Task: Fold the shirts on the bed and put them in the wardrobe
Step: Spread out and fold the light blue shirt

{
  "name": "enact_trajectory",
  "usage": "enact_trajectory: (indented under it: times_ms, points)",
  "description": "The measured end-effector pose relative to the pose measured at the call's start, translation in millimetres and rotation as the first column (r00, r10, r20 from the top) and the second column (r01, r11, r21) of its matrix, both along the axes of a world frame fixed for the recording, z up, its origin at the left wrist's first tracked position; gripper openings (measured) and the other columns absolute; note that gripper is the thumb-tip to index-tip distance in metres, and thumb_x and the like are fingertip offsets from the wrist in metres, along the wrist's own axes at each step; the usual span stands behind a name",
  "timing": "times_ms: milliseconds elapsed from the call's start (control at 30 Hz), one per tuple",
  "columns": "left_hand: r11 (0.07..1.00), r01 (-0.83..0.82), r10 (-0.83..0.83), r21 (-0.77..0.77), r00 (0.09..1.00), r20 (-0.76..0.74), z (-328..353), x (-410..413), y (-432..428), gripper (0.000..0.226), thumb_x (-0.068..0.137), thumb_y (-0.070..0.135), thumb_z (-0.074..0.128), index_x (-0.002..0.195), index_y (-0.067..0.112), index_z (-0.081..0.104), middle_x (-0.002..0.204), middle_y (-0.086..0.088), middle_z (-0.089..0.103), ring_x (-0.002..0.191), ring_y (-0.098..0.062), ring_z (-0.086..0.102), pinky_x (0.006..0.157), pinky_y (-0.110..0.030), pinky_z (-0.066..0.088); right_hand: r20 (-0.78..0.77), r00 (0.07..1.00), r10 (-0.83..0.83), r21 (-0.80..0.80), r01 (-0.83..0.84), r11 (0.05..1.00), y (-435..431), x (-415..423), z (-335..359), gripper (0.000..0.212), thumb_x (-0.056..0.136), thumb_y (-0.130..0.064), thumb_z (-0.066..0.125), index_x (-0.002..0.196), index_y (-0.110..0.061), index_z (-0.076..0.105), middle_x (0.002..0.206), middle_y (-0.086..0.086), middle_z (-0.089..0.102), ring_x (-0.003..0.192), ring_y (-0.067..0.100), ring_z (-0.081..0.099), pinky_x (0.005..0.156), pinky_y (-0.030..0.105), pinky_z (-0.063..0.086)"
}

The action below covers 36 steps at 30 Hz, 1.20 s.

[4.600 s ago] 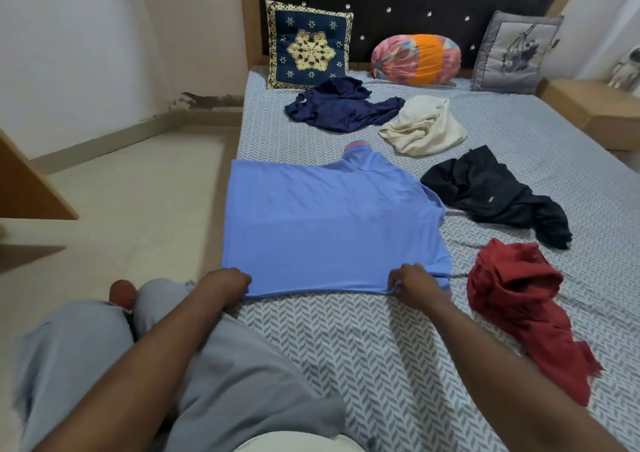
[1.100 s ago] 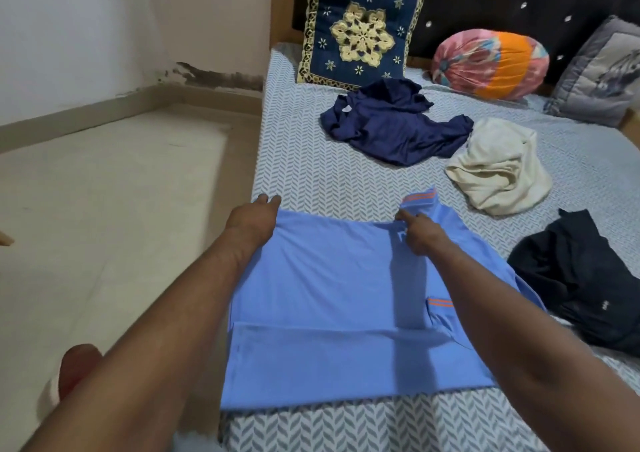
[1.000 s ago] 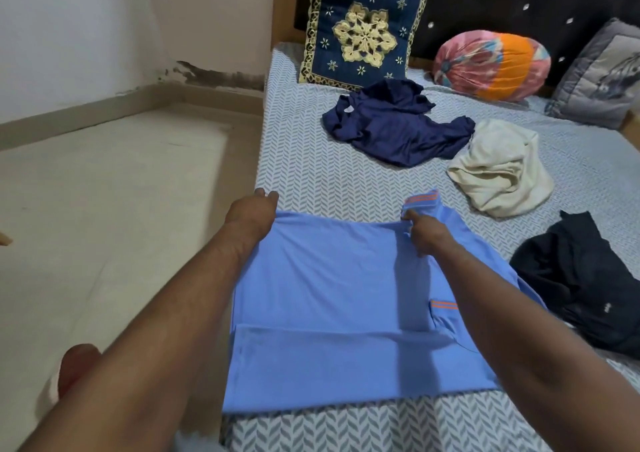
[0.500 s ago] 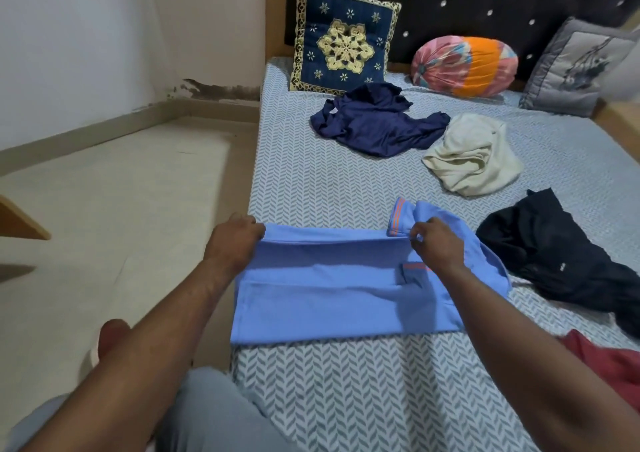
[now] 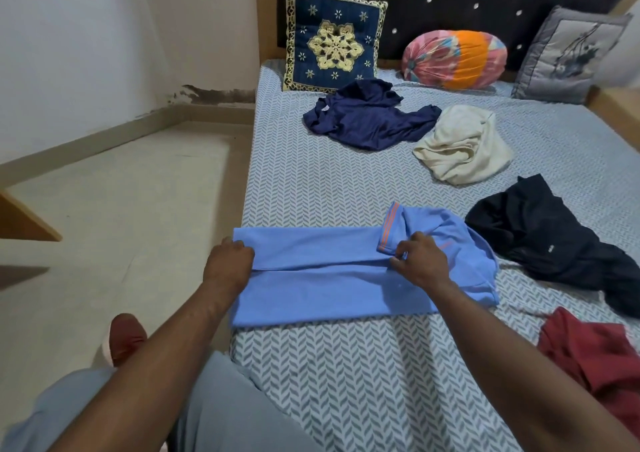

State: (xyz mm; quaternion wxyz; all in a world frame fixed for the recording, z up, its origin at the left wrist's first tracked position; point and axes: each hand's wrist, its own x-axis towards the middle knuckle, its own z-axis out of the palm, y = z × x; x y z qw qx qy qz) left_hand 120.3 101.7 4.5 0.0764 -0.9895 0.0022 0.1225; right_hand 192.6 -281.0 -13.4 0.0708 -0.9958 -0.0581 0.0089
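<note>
Hands curled, left hand (image 5: 227, 264), right hand (image 5: 420, 262), gripping folded blue shirt (image 5: 322, 280).

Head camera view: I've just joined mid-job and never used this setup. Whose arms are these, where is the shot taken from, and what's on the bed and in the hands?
No machine here: the arms belong to a person wearing one wide-angle camera on the head, looking forward and down. The left hand and right hand each grip the folded edge of a light blue shirt, lying partly folded on the bed. Crumpled around it lie a navy shirt, a cream shirt, a black shirt and, nearest on the right, a red shirt. Three cushions stand at the far end.
</note>
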Motion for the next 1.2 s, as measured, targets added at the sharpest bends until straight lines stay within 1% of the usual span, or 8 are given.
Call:
enact_trajectory:
  times_ms: [133, 267, 500, 567, 733, 967, 1067, 1200]
  points:
    - [0.988, -0.004, 0.001, -0.152, 1.000, -0.016, -8.1, 13.7, -24.7, 0.068, 0.084, 0.034, 0.057, 0.145, 0.016, 0.034, 0.151, -0.015, 0.028, 0.138, -0.034, 0.026, 0.108, -0.043, 0.029, 0.156, 0.985, -0.069, 0.074, 0.058, 0.996, 23.3, 11.2, -3.3, 0.044, 0.065, -0.047, 0.073, 0.086, -0.011, 0.058, 0.090, 0.014, 0.055, 0.085, 0.038, 0.057, 0.063, 0.044, 0.049]
    - [0.905, 0.104, -0.184, -0.412, 0.970, -0.160, -23.1, 33.7, -76.3, 0.098, 0.086, 0.066, 0.052, 0.155, 0.029, -0.006, 0.161, -0.009, -0.017, 0.149, -0.033, -0.013, 0.119, -0.055, 0.004, -0.114, 0.988, -0.104, -0.160, 0.085, 0.983, 47.3, 31.9, -13.6, 0.074, 0.068, -0.047, 0.068, 0.132, -0.018, 0.043, 0.122, 0.015, 0.050, 0.113, 0.038, 0.047, 0.084, 0.046, 0.048]
    - [0.964, 0.079, -0.172, -0.255, 0.915, -0.364, -47.0, 31.5, -115.4, 0.121, 0.068, 0.089, 0.047, 0.148, 0.036, -0.026, 0.152, -0.006, -0.040, 0.139, -0.039, -0.034, 0.104, -0.073, -0.015, -0.148, 0.941, -0.303, 0.033, 0.311, 0.950, 37.4, 63.4, -8.0, 0.066, 0.092, -0.032, 0.052, 0.150, -0.020, 0.023, 0.121, 0.020, 0.058, 0.110, 0.040, 0.058, 0.082, 0.045, 0.046]
    - [0.965, 0.064, -0.158, -0.254, 0.916, -0.370, -48.0, 31.1, -115.8, 0.121, 0.067, 0.090, 0.045, 0.147, 0.036, -0.027, 0.151, -0.005, -0.042, 0.139, -0.038, -0.036, 0.104, -0.074, -0.014, -0.154, 0.872, -0.466, 0.295, 0.490, 0.820, 22.1, 62.9, 12.1, 0.054, 0.093, -0.029, 0.051, 0.142, -0.018, 0.032, 0.111, 0.018, 0.062, 0.106, 0.038, 0.061, 0.077, 0.039, 0.041]
    - [0.970, 0.062, -0.153, -0.233, 0.905, -0.397, -43.6, 31.4, -117.2, 0.119, 0.068, 0.091, 0.043, 0.146, 0.036, -0.029, 0.149, -0.004, -0.043, 0.138, -0.038, -0.037, 0.105, -0.074, -0.012, -0.298, 0.589, -0.751, 0.759, 0.623, 0.187, -17.2, 18.4, 18.7, 0.057, 0.081, -0.023, 0.063, 0.133, -0.021, 0.041, 0.103, 0.008, 0.059, 0.096, 0.032, 0.062, 0.081, 0.039, 0.048]
    - [0.973, 0.054, -0.147, -0.222, 0.894, -0.424, -40.2, 30.3, -119.5, 0.120, 0.066, 0.093, 0.041, 0.145, 0.038, -0.030, 0.147, -0.002, -0.047, 0.139, -0.036, -0.036, 0.104, -0.077, -0.008, -0.403, 0.451, -0.796, 0.793, 0.606, -0.058, -33.6, -40.9, -29.6, 0.070, 0.067, -0.030, 0.076, 0.124, -0.002, 0.047, 0.109, 0.011, 0.059, 0.089, 0.021, 0.055, 0.087, 0.040, 0.049]
    - [0.974, 0.052, -0.145, -0.222, 0.892, -0.429, -39.0, 29.4, -120.6, 0.119, 0.066, 0.092, 0.042, 0.145, 0.038, -0.030, 0.147, -0.002, -0.047, 0.139, -0.035, -0.036, 0.103, -0.078, -0.008, -0.303, 0.359, -0.883, 0.773, 0.634, -0.007, -48.7, -40.9, -22.2, 0.067, 0.076, -0.038, 0.075, 0.126, -0.004, 0.047, 0.125, 0.019, 0.054, 0.108, 0.032, 0.057, 0.089, 0.039, 0.044]
    - [0.980, 0.045, -0.131, -0.195, 0.881, -0.455, -31.4, 33.3, -123.9, 0.125, 0.064, 0.091, 0.048, 0.145, 0.038, -0.030, 0.151, -0.002, -0.042, 0.142, -0.035, -0.031, 0.102, -0.080, -0.001, 0.079, 0.549, -0.832, 0.711, 0.554, 0.433, -67.2, -3.8, 2.7, 0.038, 0.081, -0.019, 0.070, 0.114, -0.004, 0.059, 0.120, 0.023, 0.055, 0.112, 0.041, 0.052, 0.093, 0.041, 0.040]
